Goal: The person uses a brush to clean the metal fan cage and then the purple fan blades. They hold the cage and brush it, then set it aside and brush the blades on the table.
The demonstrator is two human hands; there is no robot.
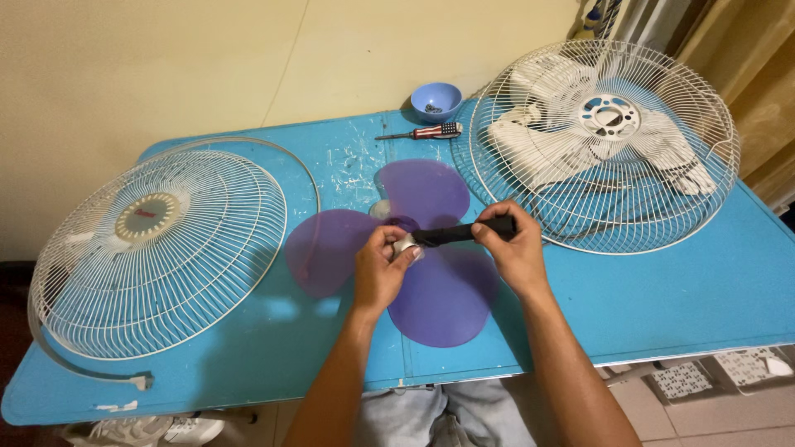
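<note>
Right hand (515, 248) is closed around a black tool handle (464, 232), which I see lying roughly level and pointing left toward the other hand. Left hand (383, 266) pinches a small white part (406, 246) at the tip of that handle, fingers curled on it. Both hands hover just above a purple three-blade fan propeller (431, 281), lying flat on the blue table (662, 298) near its front edge. To my left sits a white front fan guard (157, 248) with a loose white rim ring (308, 178) around it. To my right is the rear guard with the white motor housing (596, 141), well apart from the hands. At the table's back lie a red-and-black screwdriver (422, 131) and a small blue bowl (436, 99) just beside it; bowl contents too small to tell.
</note>
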